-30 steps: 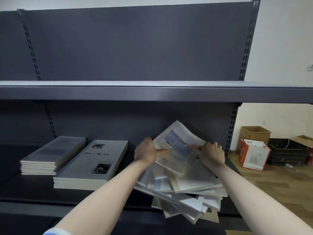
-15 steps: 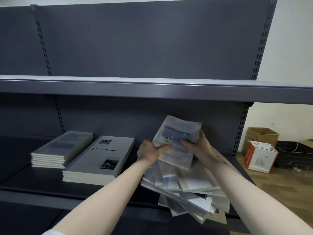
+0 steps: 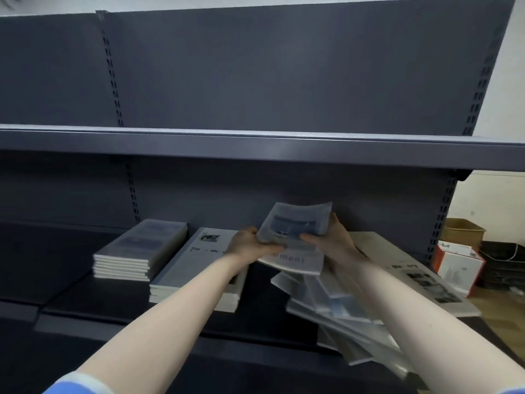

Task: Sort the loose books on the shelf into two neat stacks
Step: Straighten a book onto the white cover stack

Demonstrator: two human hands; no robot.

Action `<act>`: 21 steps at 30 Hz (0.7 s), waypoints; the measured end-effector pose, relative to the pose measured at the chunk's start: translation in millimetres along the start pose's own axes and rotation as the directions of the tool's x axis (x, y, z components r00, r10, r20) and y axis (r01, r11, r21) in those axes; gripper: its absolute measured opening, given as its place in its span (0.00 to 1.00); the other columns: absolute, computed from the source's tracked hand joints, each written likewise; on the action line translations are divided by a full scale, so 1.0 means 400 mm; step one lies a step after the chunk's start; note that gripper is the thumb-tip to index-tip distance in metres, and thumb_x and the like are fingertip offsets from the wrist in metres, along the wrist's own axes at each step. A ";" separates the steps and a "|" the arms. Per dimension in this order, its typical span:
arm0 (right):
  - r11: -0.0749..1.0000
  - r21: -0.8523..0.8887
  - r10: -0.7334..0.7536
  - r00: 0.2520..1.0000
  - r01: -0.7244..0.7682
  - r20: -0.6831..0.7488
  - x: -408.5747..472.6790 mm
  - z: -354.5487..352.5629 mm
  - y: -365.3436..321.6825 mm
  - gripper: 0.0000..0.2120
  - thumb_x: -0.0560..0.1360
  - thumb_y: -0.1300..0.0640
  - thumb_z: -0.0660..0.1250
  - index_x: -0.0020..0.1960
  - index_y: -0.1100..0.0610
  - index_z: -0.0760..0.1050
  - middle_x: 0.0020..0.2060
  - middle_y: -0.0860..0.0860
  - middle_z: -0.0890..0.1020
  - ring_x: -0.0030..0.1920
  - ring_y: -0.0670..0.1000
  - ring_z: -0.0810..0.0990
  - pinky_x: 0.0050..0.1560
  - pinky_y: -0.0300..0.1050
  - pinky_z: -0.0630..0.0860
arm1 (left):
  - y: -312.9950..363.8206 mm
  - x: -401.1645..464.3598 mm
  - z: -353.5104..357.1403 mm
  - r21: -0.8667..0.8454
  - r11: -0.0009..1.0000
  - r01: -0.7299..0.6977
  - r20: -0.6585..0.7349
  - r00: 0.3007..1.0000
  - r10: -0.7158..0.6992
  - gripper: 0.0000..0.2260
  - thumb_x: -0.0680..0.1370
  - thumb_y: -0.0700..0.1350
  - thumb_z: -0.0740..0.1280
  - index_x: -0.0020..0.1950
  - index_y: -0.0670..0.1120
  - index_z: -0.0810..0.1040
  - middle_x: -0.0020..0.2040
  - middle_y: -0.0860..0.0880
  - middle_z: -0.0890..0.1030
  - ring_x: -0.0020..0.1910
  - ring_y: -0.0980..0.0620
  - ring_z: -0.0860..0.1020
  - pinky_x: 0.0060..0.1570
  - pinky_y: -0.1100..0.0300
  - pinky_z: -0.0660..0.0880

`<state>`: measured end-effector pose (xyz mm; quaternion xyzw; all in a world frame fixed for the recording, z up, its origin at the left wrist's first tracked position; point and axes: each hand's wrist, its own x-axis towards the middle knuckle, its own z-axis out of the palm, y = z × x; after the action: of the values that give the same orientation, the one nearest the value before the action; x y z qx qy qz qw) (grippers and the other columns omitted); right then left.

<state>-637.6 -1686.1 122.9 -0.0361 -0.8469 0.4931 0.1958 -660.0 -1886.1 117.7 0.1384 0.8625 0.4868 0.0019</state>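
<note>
We see the dark grey shelf (image 3: pixel 85 317) unit filling the view, its lower board carrying everything. On that board, at the left, sit two neat stacks: a narrow stack of grey-covered books (image 3: pixel 139 251) and, just beside it, a wider white stack (image 3: pixel 196 268). To the right sprawls a loose pile of books (image 3: pixel 341 311), fanned and hanging over the front edge, with a large white book (image 3: pixel 409 268) lying behind it. Above the pile our left hand (image 3: pixel 250 243) and right hand (image 3: pixel 332 240) together grip one grey book (image 3: pixel 295 240), thumbs on its cover, lifted clear and tilted toward us. Cardboard boxes (image 3: pixel 460 231) stand on the floor far right
</note>
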 end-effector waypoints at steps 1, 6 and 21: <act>1.000 -0.021 -0.004 1.000 0.005 0.005 0.002 0.032 -0.018 0.31 0.68 0.58 0.76 0.66 0.59 0.65 0.50 0.47 0.78 0.54 0.50 0.79 0.51 0.46 0.75 | -0.019 0.001 -0.032 0.005 1.000 0.001 -0.001 1.000 -0.001 0.20 0.66 0.54 0.77 0.51 0.46 0.75 0.45 0.53 0.79 0.48 0.53 0.78 0.44 0.62 0.72; 0.998 -0.059 0.004 1.000 -0.003 0.010 0.014 0.222 -0.096 0.34 0.67 0.58 0.77 0.68 0.59 0.65 0.58 0.53 0.79 0.59 0.53 0.78 0.53 0.44 0.74 | -0.127 0.018 -0.212 0.059 0.998 0.005 -0.008 1.000 -0.005 0.22 0.63 0.57 0.78 0.50 0.45 0.80 0.45 0.50 0.82 0.43 0.55 0.80 0.38 0.63 0.74; 0.997 -0.045 0.059 0.997 -0.057 0.046 0.016 0.669 -0.270 0.28 0.68 0.55 0.76 0.64 0.58 0.70 0.56 0.51 0.80 0.56 0.52 0.79 0.48 0.41 0.73 | -0.393 0.008 -0.579 0.082 0.992 0.096 -0.041 0.995 -0.093 0.19 0.65 0.54 0.77 0.52 0.48 0.81 0.46 0.52 0.84 0.47 0.54 0.81 0.47 0.59 0.77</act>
<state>-727.3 -1959.3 99.6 -0.0532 -0.8604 0.4807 0.1605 -732.5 -2156.5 107.8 0.0882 0.8876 0.4521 0.0030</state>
